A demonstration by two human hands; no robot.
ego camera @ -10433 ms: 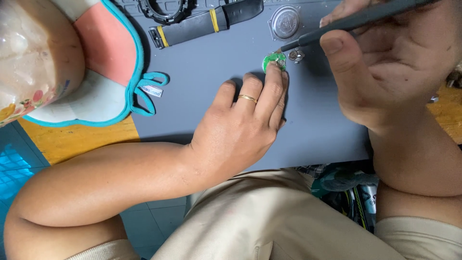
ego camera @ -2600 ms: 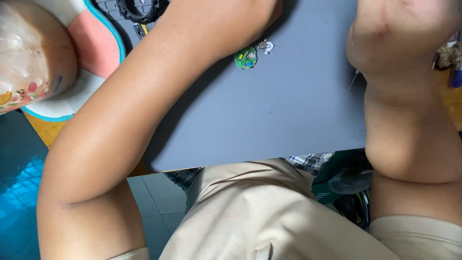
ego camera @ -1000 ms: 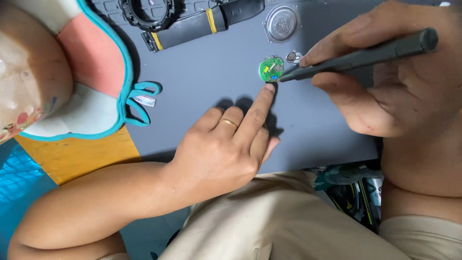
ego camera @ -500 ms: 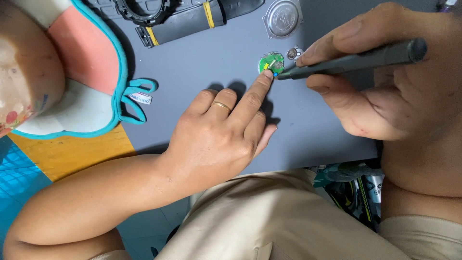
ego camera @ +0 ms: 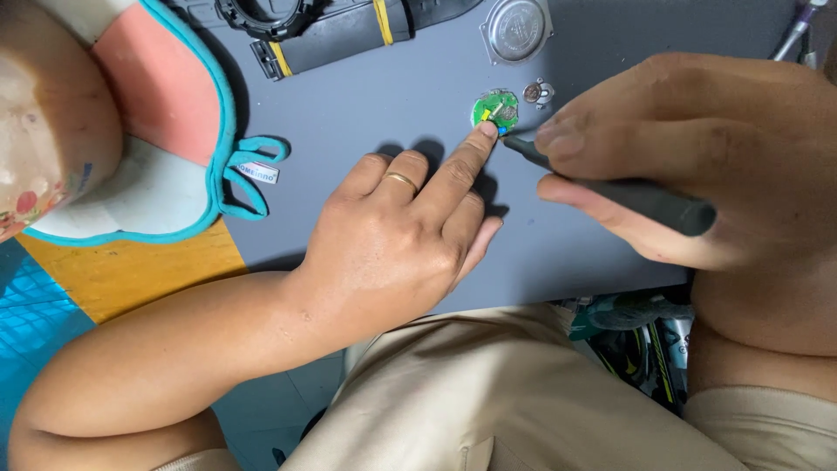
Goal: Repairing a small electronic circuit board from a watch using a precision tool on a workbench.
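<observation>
A small round green circuit board (ego camera: pixel 494 109) lies on a grey mat (ego camera: pixel 384 105). My left hand (ego camera: pixel 405 235) rests palm down on the mat, a ring on one finger, and its index fingertip presses on the board's lower edge. My right hand (ego camera: pixel 697 157) grips a dark pen-shaped tool (ego camera: pixel 628 192) whose tip touches the mat just right of the board. A tiny round metal part (ego camera: pixel 534 92) lies beside the board.
A black watch case with its strap (ego camera: pixel 331 26) and a round metal case back (ego camera: pixel 516 28) lie at the mat's far edge. A pink and white padded cloth with teal trim (ego camera: pixel 157 113) overlaps the mat's left side. More tools (ego camera: pixel 798 30) sit at the far right.
My right hand has swung the tool down so its body points toward me, with the tip still by the board. The left index finger stays on the board.
</observation>
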